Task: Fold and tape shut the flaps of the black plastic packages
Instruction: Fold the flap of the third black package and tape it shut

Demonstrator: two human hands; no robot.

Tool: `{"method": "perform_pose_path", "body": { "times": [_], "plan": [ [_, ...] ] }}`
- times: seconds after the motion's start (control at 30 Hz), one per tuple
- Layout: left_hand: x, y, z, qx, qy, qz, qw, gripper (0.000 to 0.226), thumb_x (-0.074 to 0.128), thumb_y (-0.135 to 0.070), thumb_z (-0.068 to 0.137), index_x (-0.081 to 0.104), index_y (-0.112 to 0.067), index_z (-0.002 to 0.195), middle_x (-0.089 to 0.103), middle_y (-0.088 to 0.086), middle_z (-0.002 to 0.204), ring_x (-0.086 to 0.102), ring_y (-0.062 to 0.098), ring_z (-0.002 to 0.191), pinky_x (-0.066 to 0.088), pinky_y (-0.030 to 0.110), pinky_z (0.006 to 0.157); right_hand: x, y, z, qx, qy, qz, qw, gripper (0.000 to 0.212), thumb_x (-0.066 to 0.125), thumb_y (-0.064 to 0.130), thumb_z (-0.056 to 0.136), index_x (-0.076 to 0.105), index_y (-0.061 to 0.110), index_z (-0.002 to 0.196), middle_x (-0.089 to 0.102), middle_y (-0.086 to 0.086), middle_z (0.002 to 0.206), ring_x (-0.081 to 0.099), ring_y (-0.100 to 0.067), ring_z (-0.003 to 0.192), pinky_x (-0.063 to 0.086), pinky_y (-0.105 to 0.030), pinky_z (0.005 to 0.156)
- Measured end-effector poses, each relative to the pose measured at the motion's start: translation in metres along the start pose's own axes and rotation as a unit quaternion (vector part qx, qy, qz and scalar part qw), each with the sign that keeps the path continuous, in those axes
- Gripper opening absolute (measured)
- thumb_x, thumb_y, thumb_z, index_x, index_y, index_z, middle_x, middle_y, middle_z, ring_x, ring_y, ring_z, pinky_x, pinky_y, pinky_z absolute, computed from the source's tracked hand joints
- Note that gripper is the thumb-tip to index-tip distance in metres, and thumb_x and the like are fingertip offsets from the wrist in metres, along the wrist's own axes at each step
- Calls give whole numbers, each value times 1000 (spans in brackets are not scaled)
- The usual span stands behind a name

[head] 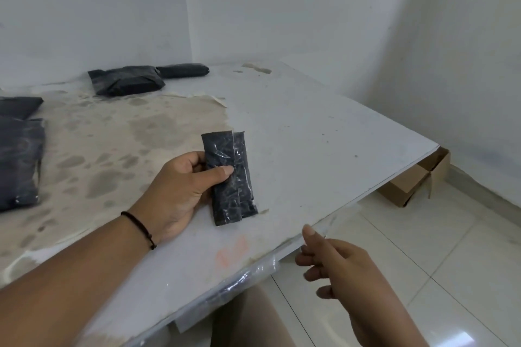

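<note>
We see a small black plastic package [229, 177], folded into a narrow strip with clear tape glinting over it, lying lengthwise on the white table [324, 138] near its front edge. The left hand [180, 189] grips it from the left side, thumb pressed across its face and fingers curled behind. A thin dark bracelet [139, 227] circles that wrist. The right hand [335, 265] hovers off the table's front edge, apart from the package, holding nothing, with its fingers loosely bent and the thumb raised. Farther back on the table lie two more black packages [125, 79], one flat and one rolled, touching each other. At the left edge sits a larger dark bag [19, 160]. Under the table's right corner, on the tiled floor, stands an open cardboard box [414, 180].
</note>
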State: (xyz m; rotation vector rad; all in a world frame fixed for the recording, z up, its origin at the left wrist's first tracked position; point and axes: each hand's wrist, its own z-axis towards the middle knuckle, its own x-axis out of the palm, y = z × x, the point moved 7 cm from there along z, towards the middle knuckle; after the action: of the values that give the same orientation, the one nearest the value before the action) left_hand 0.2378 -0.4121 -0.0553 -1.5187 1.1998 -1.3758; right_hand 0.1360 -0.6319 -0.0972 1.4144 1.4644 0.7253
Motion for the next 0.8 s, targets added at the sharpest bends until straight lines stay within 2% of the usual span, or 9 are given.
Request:
{"method": "perform_pose_path", "body": {
  "times": [0.1,0.2,0.27,0.4,0.5,0.63,0.73,0.8],
  "plan": [
    [-1,0,-1,8,0,-13,1000,34,70,-5,66,63,-4,100,70,13,92,68,20,77,60,30,70,8,1,-7,-2,18,15,1000,45,65,59,65,75,16,70,75,5,74,66,-15,71,50,-32,62],
    [-1,1,-1,12,-2,-6,1000,26,67,0,74,62,-4,99,69,13,93,67,20,80,60,30,72,10,3,-11,-11,8,16,1000,55,62,63,52,75,16,77,75,7,76,66,-15,72,51,-31,61],
    [1,2,-1,15,-2,-2,1000,20,66,2,77,63,-5,96,69,12,91,67,19,77,60,28,70,1,3,-5,-10,-39,45,998,54,61,62,57,71,17,85,74,4,82,67,-17,80,52,-35,62],
    [1,1,3,8,-13,17,1000,18,66,4,80,62,-3,96,69,12,88,68,16,72,59,25,64,-35,3,18,12,-138,133,981,37,59,54,81,61,18,91,66,-2,100,63,-21,95,54,-43,74],
    [4,1,5,0,-20,33,999,16,67,3,80,62,-3,95,68,13,87,67,18,70,57,23,58,-53,11,29,-1,-170,115,979,33,60,47,85,64,14,88,67,-5,94,63,-21,90,53,-43,76],
    [4,1,8,2,-29,38,999,15,67,3,80,62,-5,92,67,14,89,66,21,74,57,26,63,-58,19,35,-20,-175,99,979,24,65,30,87,67,8,78,64,-4,76,58,-19,75,52,-41,69],
    [3,0,11,-3,-23,45,999,16,67,3,81,61,-4,94,67,15,91,66,22,76,58,29,67,-59,20,37,-21,-176,93,980,20,63,22,89,66,8,75,65,-4,72,58,-19,74,51,-40,68],
    [4,0,11,-9,-17,51,998,16,66,4,81,61,-4,94,67,14,89,66,20,73,59,27,64,-59,22,36,-29,-181,86,979,20,62,20,89,66,9,73,66,-6,73,58,-20,75,51,-40,70]
  ]
}}
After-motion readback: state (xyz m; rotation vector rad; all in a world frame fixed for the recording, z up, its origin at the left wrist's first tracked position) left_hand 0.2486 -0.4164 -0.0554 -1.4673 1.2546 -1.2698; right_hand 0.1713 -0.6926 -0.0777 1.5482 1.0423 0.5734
